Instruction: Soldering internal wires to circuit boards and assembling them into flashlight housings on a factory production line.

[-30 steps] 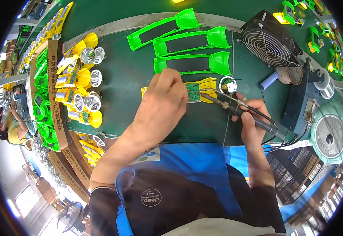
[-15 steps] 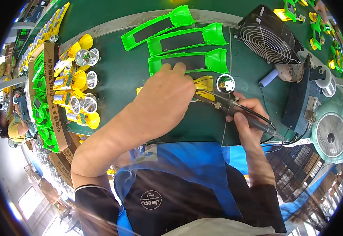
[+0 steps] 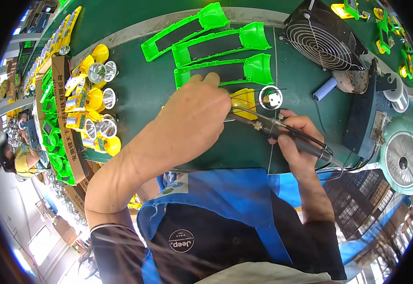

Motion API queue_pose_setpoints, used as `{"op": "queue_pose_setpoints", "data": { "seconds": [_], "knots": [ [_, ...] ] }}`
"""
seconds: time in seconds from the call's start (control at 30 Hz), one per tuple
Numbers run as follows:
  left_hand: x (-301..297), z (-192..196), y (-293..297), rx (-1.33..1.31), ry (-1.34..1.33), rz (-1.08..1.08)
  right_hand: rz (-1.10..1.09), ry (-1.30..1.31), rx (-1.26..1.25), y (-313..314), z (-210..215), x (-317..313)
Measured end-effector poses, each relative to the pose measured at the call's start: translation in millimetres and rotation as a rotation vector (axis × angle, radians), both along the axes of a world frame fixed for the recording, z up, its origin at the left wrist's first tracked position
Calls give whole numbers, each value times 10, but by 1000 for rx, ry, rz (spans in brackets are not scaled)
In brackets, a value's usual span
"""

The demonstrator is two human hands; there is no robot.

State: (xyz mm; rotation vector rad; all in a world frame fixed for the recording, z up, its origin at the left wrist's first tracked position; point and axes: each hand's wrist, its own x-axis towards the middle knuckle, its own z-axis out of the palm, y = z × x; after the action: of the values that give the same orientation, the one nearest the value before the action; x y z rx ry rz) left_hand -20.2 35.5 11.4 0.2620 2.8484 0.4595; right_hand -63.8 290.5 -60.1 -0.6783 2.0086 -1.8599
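Note:
My right hand (image 3: 298,139) grips a black-handled soldering iron (image 3: 306,146) with a thin metal tube along it and a cable trailing behind. The iron's tip end points left, under the edge of my left hand (image 3: 199,102). That hand is curled, back upward, over a yellow plastic lamp part (image 3: 244,102); its fingertips and whatever they pinch are hidden. A round clear reflector (image 3: 270,98) with a white piece in its middle and thin wires lies right of the yellow part. Just beyond my left knuckles rests a green plastic housing (image 3: 258,70) with a dark panel.
Two more green housings (image 3: 254,37) lie behind. A black fan (image 3: 320,38) stands far right, near a purple cylindrical cell (image 3: 325,89), a solder spool (image 3: 396,94) and a pale green round fan (image 3: 401,163). At left are yellow lamp assemblies (image 3: 93,97) and a cardboard box (image 3: 74,137) of green parts.
The view has shifted slightly, so the things on the table sit a little differently. Both hands and the soldering iron keep nearly the same pose.

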Motion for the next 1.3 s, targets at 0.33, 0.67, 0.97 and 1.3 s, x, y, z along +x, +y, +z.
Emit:
{"op": "queue_pose_setpoints", "data": {
  "seconds": [0.33, 0.67, 0.97, 1.3],
  "knots": [
    [8, -30, -28, 53, 39, 2, -91, -298, -135, 39, 51, 100],
    [32, -57, -53, 110, 60, 34, -103, 57, -260, 7, 73, -82],
    [138, 63, -275, 370, 93, 114, -15, 185, -234, -115, 310, -312],
    [233, -237, -278, 629, 383, 295, 197, 687, 16, -885, 10, -715]
  ]
}}
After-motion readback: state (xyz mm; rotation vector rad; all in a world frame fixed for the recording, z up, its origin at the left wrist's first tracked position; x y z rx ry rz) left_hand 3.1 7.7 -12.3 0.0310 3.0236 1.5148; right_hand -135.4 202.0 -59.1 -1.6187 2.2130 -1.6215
